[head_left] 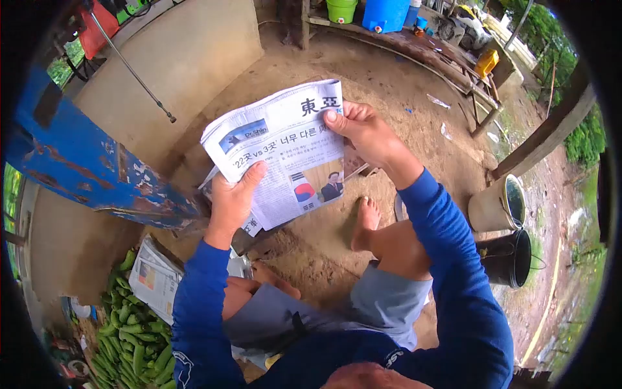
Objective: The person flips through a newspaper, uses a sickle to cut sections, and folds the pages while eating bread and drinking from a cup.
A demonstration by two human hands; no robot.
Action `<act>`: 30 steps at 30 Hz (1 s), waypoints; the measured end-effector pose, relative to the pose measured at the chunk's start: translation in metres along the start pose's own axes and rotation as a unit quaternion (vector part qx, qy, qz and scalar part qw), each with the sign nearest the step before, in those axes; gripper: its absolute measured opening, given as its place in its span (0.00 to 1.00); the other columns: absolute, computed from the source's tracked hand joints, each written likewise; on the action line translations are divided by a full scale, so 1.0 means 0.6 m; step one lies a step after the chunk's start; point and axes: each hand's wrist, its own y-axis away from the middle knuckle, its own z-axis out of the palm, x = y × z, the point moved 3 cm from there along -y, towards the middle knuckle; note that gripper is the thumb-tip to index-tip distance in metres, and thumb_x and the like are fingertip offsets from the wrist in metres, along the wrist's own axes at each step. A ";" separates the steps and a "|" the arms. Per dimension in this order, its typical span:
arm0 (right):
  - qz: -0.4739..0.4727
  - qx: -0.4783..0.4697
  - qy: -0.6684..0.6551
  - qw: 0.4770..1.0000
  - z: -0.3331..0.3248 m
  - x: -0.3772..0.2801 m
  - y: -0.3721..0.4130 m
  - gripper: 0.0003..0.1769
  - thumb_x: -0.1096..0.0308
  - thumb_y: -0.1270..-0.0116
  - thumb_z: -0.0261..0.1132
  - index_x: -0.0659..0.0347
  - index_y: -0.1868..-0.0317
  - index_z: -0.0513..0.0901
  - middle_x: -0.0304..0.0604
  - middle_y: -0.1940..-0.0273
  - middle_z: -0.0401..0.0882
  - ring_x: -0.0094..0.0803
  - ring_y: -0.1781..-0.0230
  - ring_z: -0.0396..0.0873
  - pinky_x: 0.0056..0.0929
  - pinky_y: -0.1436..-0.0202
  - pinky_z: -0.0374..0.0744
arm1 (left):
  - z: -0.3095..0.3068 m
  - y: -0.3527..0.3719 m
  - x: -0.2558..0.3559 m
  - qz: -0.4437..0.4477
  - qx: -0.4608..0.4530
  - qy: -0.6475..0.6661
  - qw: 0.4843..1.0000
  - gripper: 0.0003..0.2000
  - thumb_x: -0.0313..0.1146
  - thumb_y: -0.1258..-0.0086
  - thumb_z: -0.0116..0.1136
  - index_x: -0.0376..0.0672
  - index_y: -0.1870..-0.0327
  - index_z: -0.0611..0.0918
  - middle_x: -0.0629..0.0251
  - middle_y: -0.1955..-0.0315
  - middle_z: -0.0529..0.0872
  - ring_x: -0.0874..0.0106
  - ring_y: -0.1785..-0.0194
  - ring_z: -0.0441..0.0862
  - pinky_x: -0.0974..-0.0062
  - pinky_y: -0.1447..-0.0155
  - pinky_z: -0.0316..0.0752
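Note:
A folded newspaper with large printed characters and a photo is held up in front of me. My left hand grips its lower left edge, thumb across the front. At the upper right edge, my right hand pinches the paper between thumb and fingers. The fingers behind the sheets are mostly hidden. Beneath the held newspaper, edges of more printed paper show. A stack of folded newspapers lies by my left forearm, on top of a pile of long green vegetables.
A rusty blue metal piece stands at the left, beside a low wall. A white bucket and a black bucket are at the right. Blue and green containers sit on a wooden bench.

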 end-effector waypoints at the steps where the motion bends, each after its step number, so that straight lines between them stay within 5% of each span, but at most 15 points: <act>1: 0.000 0.000 0.016 1.000 0.004 -0.008 0.006 0.16 0.59 0.22 0.66 0.65 0.47 0.85 0.43 0.53 0.89 0.29 0.54 0.87 0.34 0.46 0.86 | 0.000 0.001 0.000 0.000 0.001 -0.003 1.000 0.14 0.29 0.23 0.65 0.35 0.41 0.84 0.67 0.50 0.89 0.78 0.49 0.82 0.76 0.44 0.78; 21: -0.058 0.034 -0.008 0.998 -0.028 -0.024 -0.001 0.13 0.59 0.20 0.64 0.61 0.53 0.88 0.34 0.60 0.89 0.20 0.62 0.83 0.25 0.55 0.82 | 0.020 0.008 -0.002 0.001 -0.023 -0.037 0.999 0.13 0.32 0.24 0.66 0.37 0.44 0.86 0.67 0.53 0.90 0.79 0.51 0.82 0.76 0.46 0.79; 30: -0.034 0.045 -0.006 0.998 -0.030 -0.027 0.000 0.14 0.60 0.21 0.65 0.63 0.52 0.87 0.36 0.59 0.89 0.21 0.60 0.84 0.26 0.51 0.83 | 0.024 0.011 -0.003 -0.001 -0.022 -0.015 1.000 0.13 0.31 0.23 0.65 0.36 0.43 0.86 0.67 0.52 0.90 0.78 0.50 0.83 0.75 0.45 0.79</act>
